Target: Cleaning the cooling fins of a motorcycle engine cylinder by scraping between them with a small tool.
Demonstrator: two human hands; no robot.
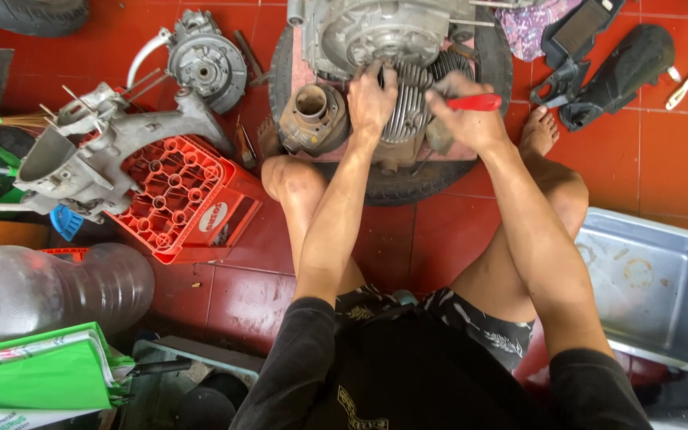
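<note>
I sit on a red tiled floor facing a grey engine block that rests on a black tyre. My left hand lies flat on the finned cylinder, fingers spread over the fins. My right hand is closed around a red-handled tool and holds it against the right side of the fins. A rusty round cylinder part sits just left of my left hand. My bare knees and feet frame the tyre.
A grey engine casing lies on a red plastic crate at left, with a round metal hub behind. A clear plastic jug and green packages sit bottom left. A grey metal tray is right; black plastic covers top right.
</note>
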